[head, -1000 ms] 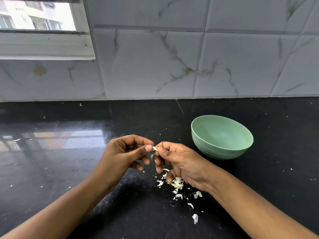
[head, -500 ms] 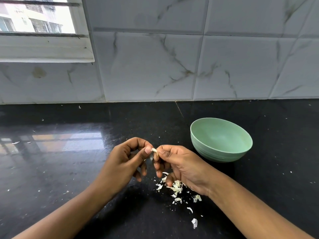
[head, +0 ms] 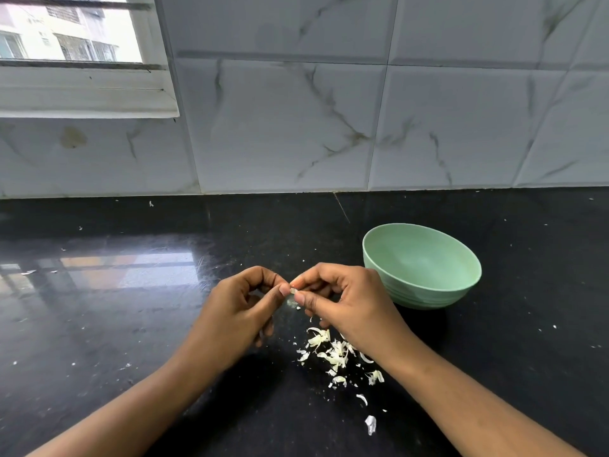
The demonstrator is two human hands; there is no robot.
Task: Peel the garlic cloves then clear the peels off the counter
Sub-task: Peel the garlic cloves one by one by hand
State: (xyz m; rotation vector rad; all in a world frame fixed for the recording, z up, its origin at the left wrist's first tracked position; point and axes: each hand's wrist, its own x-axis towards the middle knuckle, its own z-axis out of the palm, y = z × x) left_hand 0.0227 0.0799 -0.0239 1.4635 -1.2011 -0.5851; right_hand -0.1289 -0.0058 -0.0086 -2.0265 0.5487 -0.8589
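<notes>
Both hands meet above the black counter (head: 131,324). My left hand (head: 240,308) and my right hand (head: 346,301) each pinch a small pale garlic clove (head: 293,290) between thumb and fingertips; most of the clove is hidden by the fingers. A loose heap of white garlic peels (head: 333,352) lies on the counter just below my right hand, with a few stray bits (head: 370,423) trailing toward me. A pale green bowl (head: 425,291) stands to the right of my right hand; its visible inside shows nothing in it.
A marble-tiled wall (head: 329,127) closes the back of the counter, with a window (head: 66,44) at the upper left. Tiny white specks are scattered over the counter, including at the far right (head: 555,326).
Both hands shifted slightly while working the clove; my right hand's fingers have turned and lifted a little. The peel heap and the bowl have not moved.
</notes>
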